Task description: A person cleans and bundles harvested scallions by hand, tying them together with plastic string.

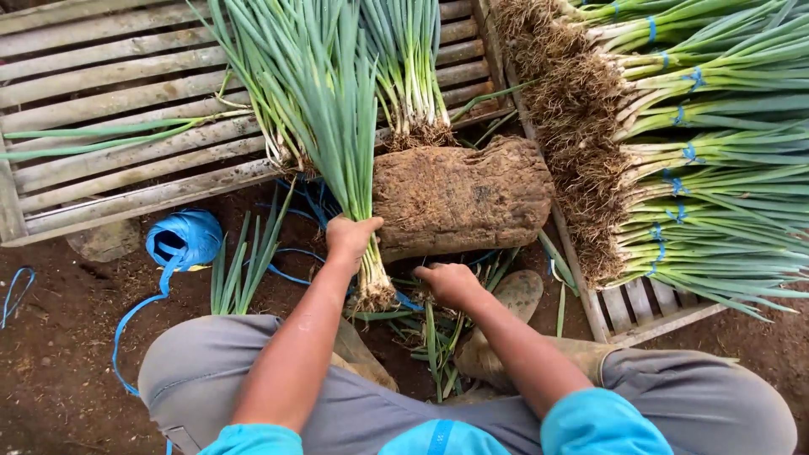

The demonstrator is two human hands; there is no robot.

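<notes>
Left hand (350, 236) had a closed grip round a spring-onion bunch (337, 143), just left of the brown log (462, 198); long axis ran away from the person, roots nearest. Right hand (451, 284), below the log, pinched blue string (406, 300) at the roots; grip closed.

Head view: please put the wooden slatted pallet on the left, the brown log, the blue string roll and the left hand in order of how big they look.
1. wooden slatted pallet
2. brown log
3. blue string roll
4. left hand, gripping the held onion bunch

The roll and hand look close in size, and the hand is nearer the camera, so their order is unsure.
</notes>
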